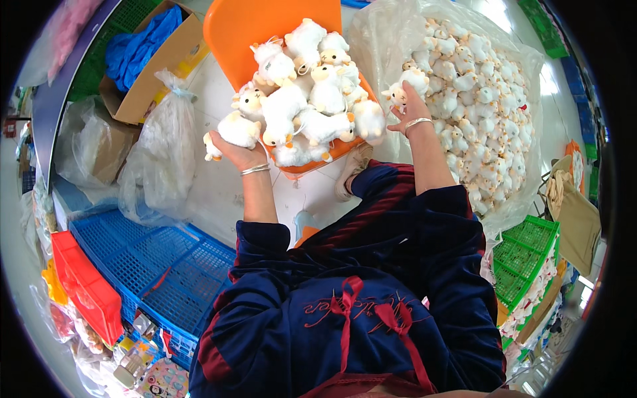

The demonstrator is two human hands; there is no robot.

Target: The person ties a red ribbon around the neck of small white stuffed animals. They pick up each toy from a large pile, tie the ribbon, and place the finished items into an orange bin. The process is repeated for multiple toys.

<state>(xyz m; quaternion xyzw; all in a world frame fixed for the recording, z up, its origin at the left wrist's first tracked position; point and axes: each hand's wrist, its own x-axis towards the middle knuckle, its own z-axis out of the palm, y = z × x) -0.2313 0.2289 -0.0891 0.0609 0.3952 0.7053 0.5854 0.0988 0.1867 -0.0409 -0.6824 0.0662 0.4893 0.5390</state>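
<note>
My left hand (240, 154) is closed around a small white plush sheep (240, 130) at the near left edge of an orange chair (249, 28). On its seat lies a heap of the same plush sheep (326, 89), white with orange feet. To the right of the chair, my right hand (413, 114) grips another plush sheep (398, 97), its face showing beside my thumb. That hand is at the near left edge of a big clear plastic bag (385, 40) filled with many more plush sheep (488, 99).
On the left are a blue plastic crate (176, 262), a red bin (83, 285), a knotted clear bag (162, 142) and a cardboard box (169, 56) with blue plastic inside. A green crate (524, 249) stands at the right, near a tan cloth (574, 212). My legs are just below the chair.
</note>
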